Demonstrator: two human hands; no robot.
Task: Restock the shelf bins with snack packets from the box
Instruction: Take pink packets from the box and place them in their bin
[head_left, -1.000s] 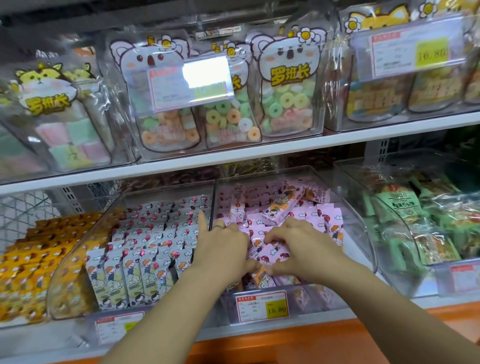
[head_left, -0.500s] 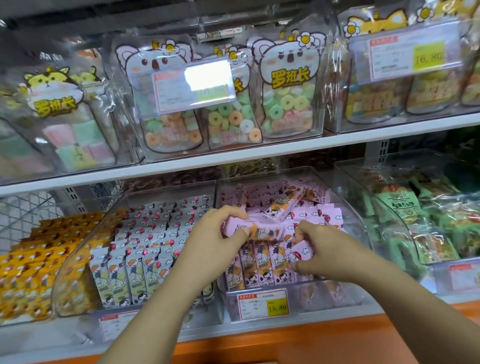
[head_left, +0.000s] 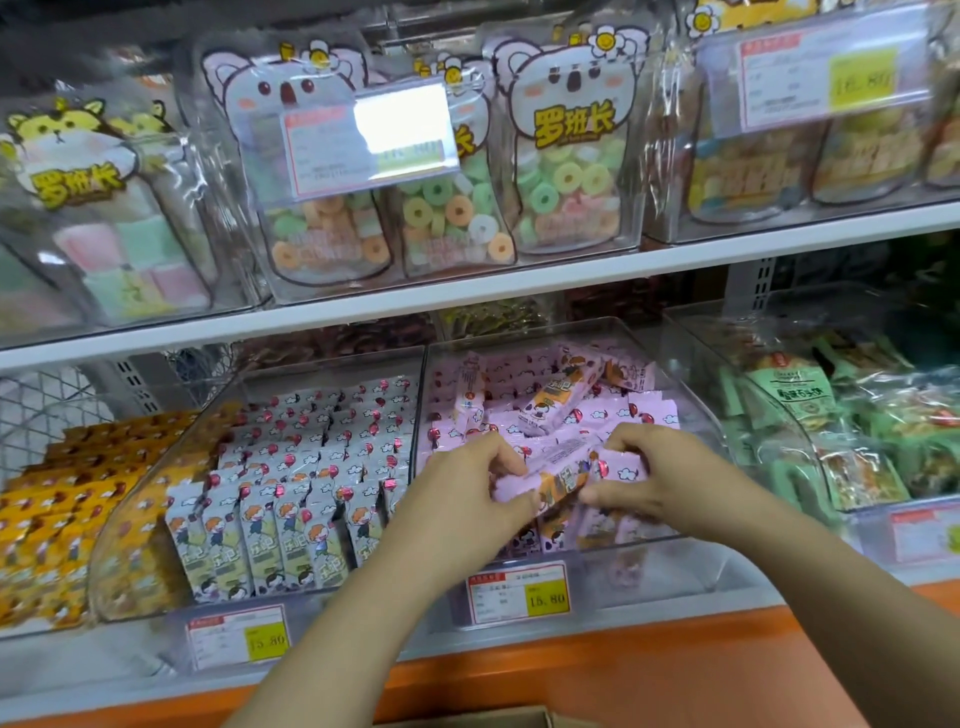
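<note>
koala candy bags (head_left: 571, 156) up top: 罗班长. price tag (head_left: 517, 592) on pink-packet bin (head_left: 691, 571): 15.80. second tag (head_left: 239, 642) further left: 15.80 too

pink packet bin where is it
Head view, centre: the pink packet bin sits between the white packet bin on its left and the green packet bin on its right.

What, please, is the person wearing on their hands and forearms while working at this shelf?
Nothing worn shows on them. The left hand and the right hand are bare, with no gloves, and no ring can be made out from this angle. The left forearm and the right forearm are bare as far as the picture's edge: no sleeve, watch or bracelet is in view.
</note>
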